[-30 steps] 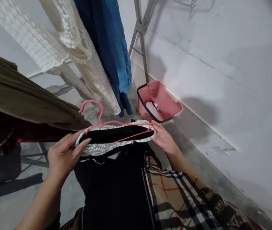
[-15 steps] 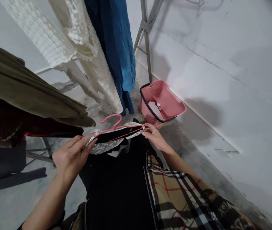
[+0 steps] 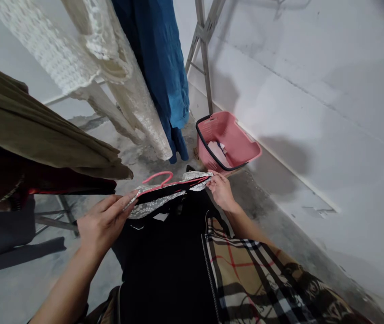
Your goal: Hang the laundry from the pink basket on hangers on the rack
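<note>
A pink clothes hanger [image 3: 163, 185] lies inside the neckline of a black garment with white lace trim [image 3: 156, 207], its hook pointing away from me. My left hand [image 3: 106, 219] is closed on the garment's left shoulder, thumb and fingers pinching the lace over the hanger's end. At the opposite shoulder my right hand [image 3: 220, 191] pinches the lace and the hanger's right tip. The lower part of the garment blends into my black clothing, so its full shape is hidden.
Hanging clothes fill the left: a white knit piece [image 3: 50, 49], an olive garment [image 3: 43, 126] and a blue garment [image 3: 160, 63]. A pink basket [image 3: 242, 139] with a black handle holds some pale cloth. Behind it stands a metal rack leg [image 3: 206, 67] by the white wall [image 3: 313, 103].
My right hand has shifted slightly right and outward with the lace edge. The hanger's hook has tipped lower and nearer to me. My left hand keeps its grip.
</note>
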`<state>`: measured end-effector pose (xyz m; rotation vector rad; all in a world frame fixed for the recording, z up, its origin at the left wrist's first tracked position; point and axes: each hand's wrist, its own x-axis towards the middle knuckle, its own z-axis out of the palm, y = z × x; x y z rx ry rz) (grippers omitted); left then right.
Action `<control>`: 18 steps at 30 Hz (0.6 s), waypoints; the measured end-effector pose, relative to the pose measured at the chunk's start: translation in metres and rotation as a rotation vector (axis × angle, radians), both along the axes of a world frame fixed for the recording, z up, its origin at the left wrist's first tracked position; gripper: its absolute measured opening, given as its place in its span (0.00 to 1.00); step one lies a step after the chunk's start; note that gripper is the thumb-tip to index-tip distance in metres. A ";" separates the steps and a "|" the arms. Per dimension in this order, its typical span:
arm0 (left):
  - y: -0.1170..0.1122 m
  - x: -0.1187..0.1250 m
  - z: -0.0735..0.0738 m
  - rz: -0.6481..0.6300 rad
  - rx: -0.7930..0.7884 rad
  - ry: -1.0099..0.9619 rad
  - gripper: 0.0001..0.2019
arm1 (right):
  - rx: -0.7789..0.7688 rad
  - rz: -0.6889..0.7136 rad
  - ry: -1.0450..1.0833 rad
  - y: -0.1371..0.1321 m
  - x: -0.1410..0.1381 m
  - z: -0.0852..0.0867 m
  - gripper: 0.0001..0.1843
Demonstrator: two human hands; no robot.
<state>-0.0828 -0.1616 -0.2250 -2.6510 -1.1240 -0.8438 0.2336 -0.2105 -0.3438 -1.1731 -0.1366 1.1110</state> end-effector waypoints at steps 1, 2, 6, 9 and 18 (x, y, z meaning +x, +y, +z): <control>0.000 0.000 -0.001 0.005 0.011 0.034 0.12 | 0.004 -0.016 -0.002 0.001 0.002 0.001 0.15; 0.000 0.000 -0.003 0.018 0.019 0.074 0.12 | 0.009 -0.028 -0.004 0.001 0.003 0.003 0.15; 0.004 -0.001 -0.016 0.141 -0.005 0.214 0.13 | 0.042 0.012 -0.062 -0.007 0.003 0.019 0.17; 0.011 0.000 -0.025 0.320 -0.054 0.161 0.14 | 0.063 0.262 -0.232 -0.023 0.004 0.035 0.19; 0.023 0.005 0.008 0.171 -0.101 -0.364 0.09 | 0.206 0.338 -1.237 -0.013 0.038 0.090 0.19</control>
